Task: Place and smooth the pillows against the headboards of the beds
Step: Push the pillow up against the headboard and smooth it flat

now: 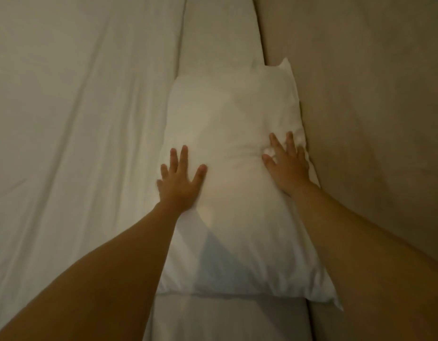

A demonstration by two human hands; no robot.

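Note:
A white pillow [234, 134] lies lengthwise on the bed, its right long edge against the beige padded headboard [365, 114]. My left hand [179, 179] rests flat on the pillow's left edge, fingers spread, holding nothing. On the pillow's right side, close to the headboard, my right hand [286, 166] presses down with fingers apart. The cloth dents and creases under it. Both forearms reach in from the bottom of the view.
A white sheet [72, 143] with long wrinkles covers the bed on the left. A flatter band of sheet [218, 38] runs along the headboard beyond the pillow and continues below it.

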